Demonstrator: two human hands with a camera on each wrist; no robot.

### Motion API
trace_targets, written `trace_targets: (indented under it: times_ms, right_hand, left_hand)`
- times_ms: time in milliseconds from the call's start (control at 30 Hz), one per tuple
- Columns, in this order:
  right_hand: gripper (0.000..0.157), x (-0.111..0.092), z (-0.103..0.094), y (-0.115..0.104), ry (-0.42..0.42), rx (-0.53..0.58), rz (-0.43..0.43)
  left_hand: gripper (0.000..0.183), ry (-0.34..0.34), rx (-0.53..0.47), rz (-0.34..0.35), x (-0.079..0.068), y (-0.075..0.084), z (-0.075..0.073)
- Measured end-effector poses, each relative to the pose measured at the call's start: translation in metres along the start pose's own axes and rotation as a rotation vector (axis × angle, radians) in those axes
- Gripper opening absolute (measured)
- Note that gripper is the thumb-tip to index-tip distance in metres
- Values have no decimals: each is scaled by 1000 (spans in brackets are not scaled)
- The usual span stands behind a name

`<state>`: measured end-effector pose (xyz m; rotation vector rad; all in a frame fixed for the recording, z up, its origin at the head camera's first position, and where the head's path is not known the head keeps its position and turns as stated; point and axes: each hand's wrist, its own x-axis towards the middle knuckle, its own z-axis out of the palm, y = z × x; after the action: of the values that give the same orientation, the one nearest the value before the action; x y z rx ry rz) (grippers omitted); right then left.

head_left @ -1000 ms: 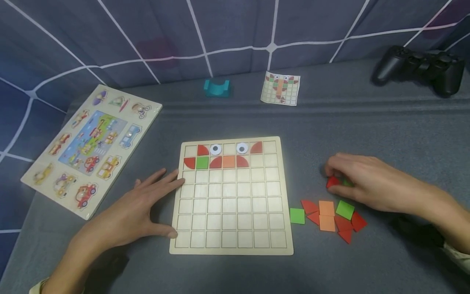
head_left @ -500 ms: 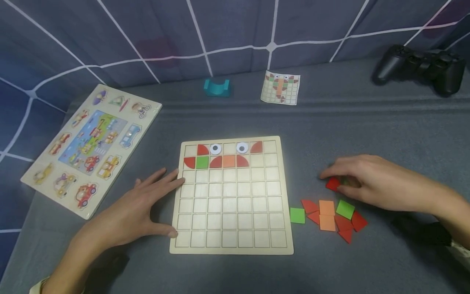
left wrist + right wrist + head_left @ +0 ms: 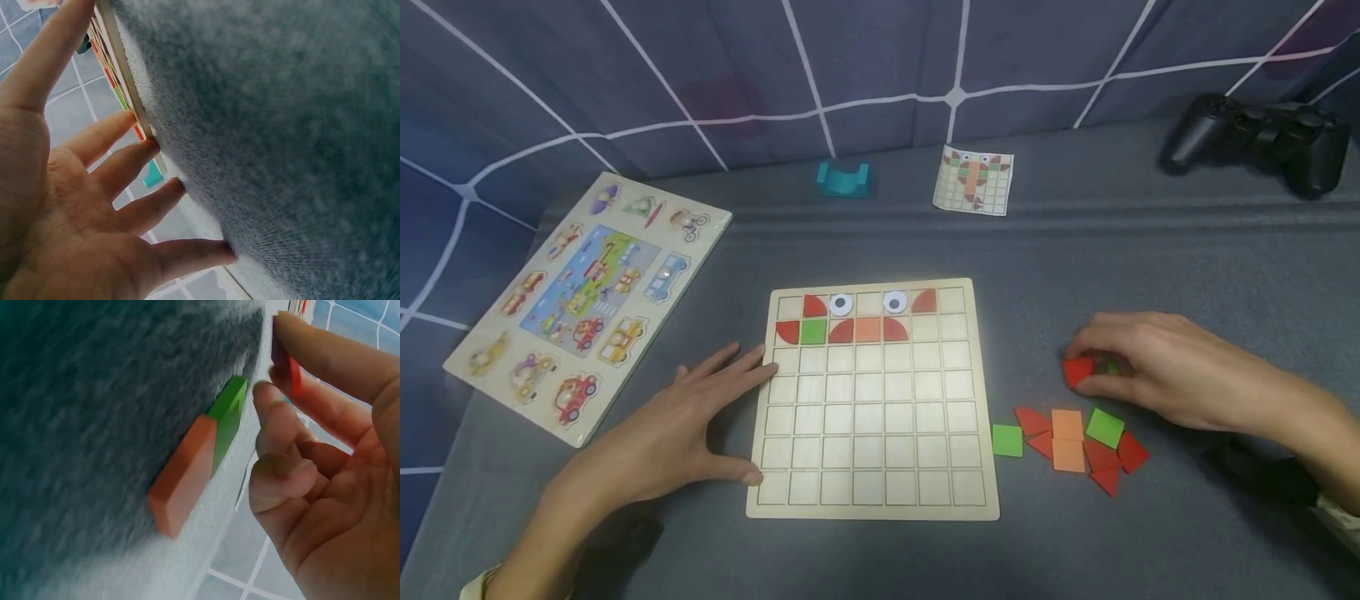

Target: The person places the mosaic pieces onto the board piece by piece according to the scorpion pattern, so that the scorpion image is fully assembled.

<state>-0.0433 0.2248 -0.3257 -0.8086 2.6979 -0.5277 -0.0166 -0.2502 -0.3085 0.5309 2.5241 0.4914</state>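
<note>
A wooden grid board (image 3: 868, 433) lies in the middle, its top two rows partly filled with red, green and orange tiles and two eye discs. My left hand (image 3: 692, 425) rests at the board's left side, fingers spread, with thumb and fingertips touching its edge. To the right of the board, my right hand (image 3: 1165, 367) pinches a red tile (image 3: 1077, 371) between thumb and index finger. The right wrist view shows this red piece (image 3: 285, 362) held on edge. Below the palm in that view lie a green tile (image 3: 229, 419) and an orange tile (image 3: 183, 478).
Several loose tiles lie between board and right hand, among them orange squares (image 3: 1067, 455) and a green square (image 3: 1007, 440). Farther back are a pattern card (image 3: 985, 202), a teal holder (image 3: 843, 181) and a black game controller (image 3: 1255, 142). A picture puzzle (image 3: 632, 337) lies at left.
The right thumb and index finger have closed on the red tile, after the index finger lifted away from it half a second ago. The left hand and board have stayed put.
</note>
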Motion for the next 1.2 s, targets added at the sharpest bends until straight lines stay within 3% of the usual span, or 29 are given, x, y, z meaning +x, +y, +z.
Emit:
trace_targets:
  times_ms: [233, 533, 933, 1200]
  right_hand:
    - [24, 16, -3, -20, 84, 35, -90]
    - [19, 44, -1, -39, 90, 88, -152]
    - [18, 87, 3, -53, 41, 131, -156]
    - [17, 96, 4, -57, 37, 117, -125]
  left_hand:
    - [111, -2, 0, -10, -1, 0, 0]
    - [110, 6, 9, -1, -1, 2, -1]
    - [110, 4, 3, -1, 0, 2, -1]
    - [109, 6, -1, -3, -1, 2, -1]
